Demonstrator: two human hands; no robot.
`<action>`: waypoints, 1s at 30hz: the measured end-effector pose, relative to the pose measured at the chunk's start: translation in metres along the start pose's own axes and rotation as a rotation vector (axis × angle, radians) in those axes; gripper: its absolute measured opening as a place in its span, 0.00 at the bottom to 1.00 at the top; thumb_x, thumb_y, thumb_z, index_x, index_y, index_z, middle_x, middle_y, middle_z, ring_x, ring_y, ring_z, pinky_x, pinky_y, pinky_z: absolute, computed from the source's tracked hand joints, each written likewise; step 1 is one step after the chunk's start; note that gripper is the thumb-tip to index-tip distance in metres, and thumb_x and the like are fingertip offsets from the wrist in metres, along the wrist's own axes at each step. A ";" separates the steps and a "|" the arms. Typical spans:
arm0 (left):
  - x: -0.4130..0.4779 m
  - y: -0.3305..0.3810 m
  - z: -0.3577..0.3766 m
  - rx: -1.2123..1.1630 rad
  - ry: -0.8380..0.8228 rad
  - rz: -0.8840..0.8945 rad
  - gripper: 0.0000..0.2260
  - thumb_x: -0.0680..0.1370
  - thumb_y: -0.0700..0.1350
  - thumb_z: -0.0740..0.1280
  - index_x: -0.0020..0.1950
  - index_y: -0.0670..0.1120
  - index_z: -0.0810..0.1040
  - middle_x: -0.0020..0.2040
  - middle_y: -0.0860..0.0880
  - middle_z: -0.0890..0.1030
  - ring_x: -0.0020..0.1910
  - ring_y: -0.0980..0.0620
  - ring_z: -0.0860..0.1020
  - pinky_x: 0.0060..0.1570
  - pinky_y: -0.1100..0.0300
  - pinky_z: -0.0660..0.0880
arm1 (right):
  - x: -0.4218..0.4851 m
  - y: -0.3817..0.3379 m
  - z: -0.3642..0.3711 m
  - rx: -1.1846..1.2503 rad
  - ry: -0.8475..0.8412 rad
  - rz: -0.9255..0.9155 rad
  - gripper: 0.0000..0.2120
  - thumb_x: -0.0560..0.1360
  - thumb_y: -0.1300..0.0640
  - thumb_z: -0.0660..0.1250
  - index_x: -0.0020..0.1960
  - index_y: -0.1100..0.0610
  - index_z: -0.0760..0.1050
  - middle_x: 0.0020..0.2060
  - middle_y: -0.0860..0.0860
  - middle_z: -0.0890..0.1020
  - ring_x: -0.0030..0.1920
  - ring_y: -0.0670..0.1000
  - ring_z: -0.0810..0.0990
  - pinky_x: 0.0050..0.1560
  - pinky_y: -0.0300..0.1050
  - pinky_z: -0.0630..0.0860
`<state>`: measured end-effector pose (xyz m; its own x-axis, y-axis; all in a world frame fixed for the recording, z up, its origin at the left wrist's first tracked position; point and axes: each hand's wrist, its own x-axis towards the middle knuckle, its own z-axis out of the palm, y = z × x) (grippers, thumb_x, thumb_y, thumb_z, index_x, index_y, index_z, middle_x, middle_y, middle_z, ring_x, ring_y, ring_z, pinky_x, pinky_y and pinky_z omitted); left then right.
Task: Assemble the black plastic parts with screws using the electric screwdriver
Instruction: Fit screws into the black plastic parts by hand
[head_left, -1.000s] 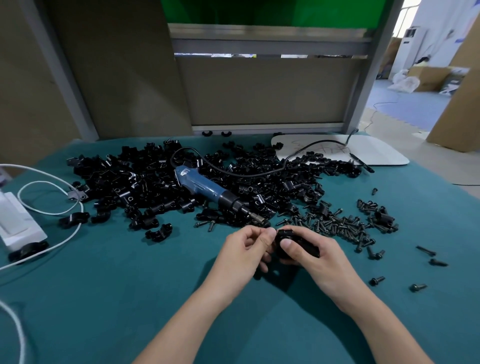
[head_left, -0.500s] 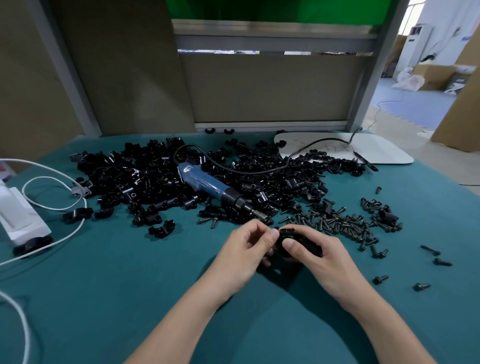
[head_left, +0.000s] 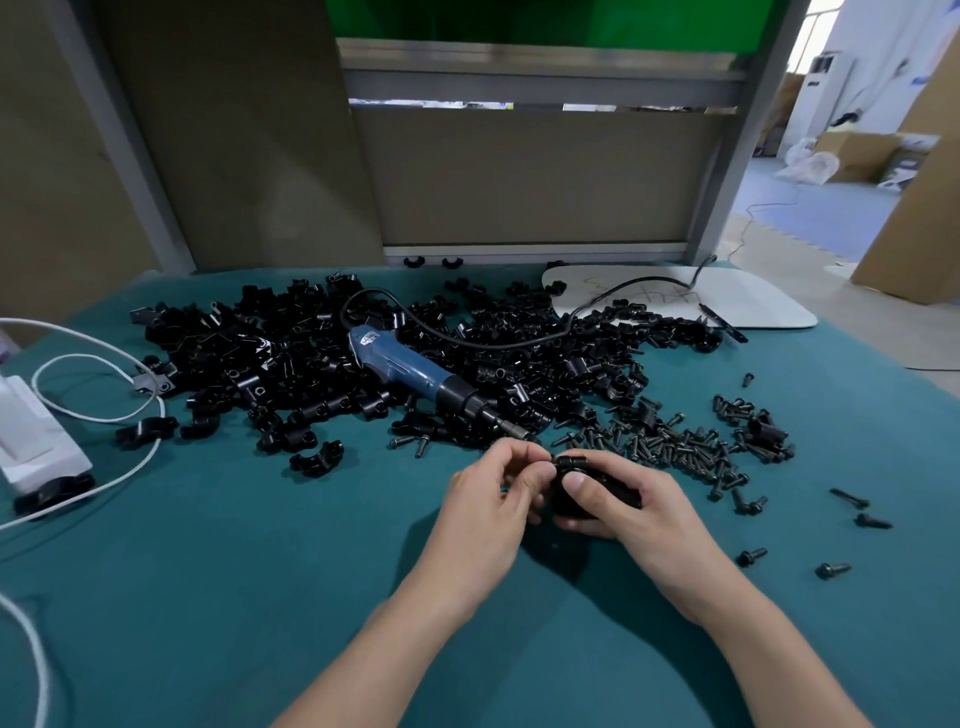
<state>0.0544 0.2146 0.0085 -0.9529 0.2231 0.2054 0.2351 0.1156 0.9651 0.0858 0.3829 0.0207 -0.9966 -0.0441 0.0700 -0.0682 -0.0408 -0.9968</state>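
Observation:
My right hand (head_left: 631, 506) grips a black plastic part (head_left: 571, 480) just above the green cloth, thumb pressed on its near face. My left hand (head_left: 493, 499) meets it from the left, fingertips pinched together at the part's top left corner; what they pinch is hidden. The blue electric screwdriver (head_left: 415, 374) lies untouched on a big heap of black plastic parts (head_left: 291, 364), its bit pointing at my hands. A spread of black screws (head_left: 675, 447) lies to the right of the heap.
The screwdriver's black cable (head_left: 498, 343) loops back over the heap to a white board (head_left: 675, 296). A white box (head_left: 31, 441) with a white cord (head_left: 104, 410) sits at the left edge. Stray screws (head_left: 831, 569) lie at the right. A grey partition stands behind.
Both hands stay together on the part; the left fingertips have shifted slightly against its top corner. The camera view drifted a little.

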 end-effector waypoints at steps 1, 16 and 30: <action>0.000 -0.001 0.001 0.025 0.007 0.008 0.06 0.83 0.50 0.65 0.47 0.54 0.80 0.39 0.55 0.82 0.36 0.60 0.79 0.40 0.64 0.76 | 0.000 0.000 0.000 -0.014 -0.001 -0.013 0.10 0.75 0.53 0.72 0.55 0.50 0.86 0.52 0.56 0.87 0.54 0.56 0.87 0.50 0.45 0.84; 0.000 0.003 0.000 0.062 -0.017 -0.054 0.11 0.82 0.57 0.64 0.43 0.54 0.76 0.34 0.59 0.78 0.35 0.59 0.76 0.42 0.50 0.77 | -0.002 0.001 0.001 -0.214 -0.014 -0.110 0.11 0.75 0.48 0.71 0.56 0.41 0.84 0.50 0.49 0.87 0.51 0.53 0.86 0.55 0.49 0.84; 0.003 0.004 0.000 -0.096 -0.105 -0.183 0.16 0.83 0.55 0.63 0.49 0.43 0.79 0.34 0.53 0.81 0.29 0.54 0.78 0.32 0.62 0.75 | -0.002 0.002 0.001 -0.152 0.035 -0.091 0.10 0.72 0.48 0.72 0.53 0.43 0.85 0.49 0.49 0.87 0.51 0.50 0.87 0.50 0.41 0.83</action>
<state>0.0529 0.2152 0.0133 -0.9515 0.3073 0.0120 0.0357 0.0716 0.9968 0.0878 0.3823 0.0187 -0.9867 -0.0126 0.1618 -0.1622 0.1085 -0.9808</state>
